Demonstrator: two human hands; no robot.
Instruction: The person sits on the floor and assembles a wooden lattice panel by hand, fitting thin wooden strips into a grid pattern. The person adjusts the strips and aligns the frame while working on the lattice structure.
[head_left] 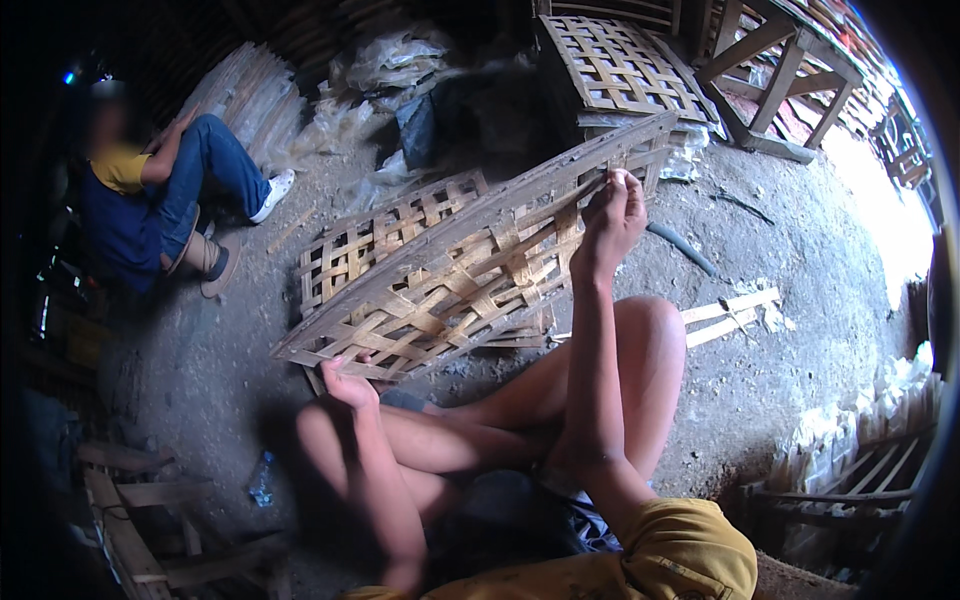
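A person seated on a dusty earthen floor works on a long woven panel of pale bamboo strips, which rests tilted across the raised knees with its far end reaching toward a stack of finished lattice panels. The right hand is closed in a pinch around a single thin bamboo strip at the panel's upper edge, while the left hand curls its fingers over the near lower corner, steadying the frame. By the look of it, the weaving is well advanced and a strip is being threaded or tightened near the rim; the next move would seem to call for a firm pull along the weave with the left hand bracing. A second woven mat lies just behind. Another person in blue trousers sits well apart at left.
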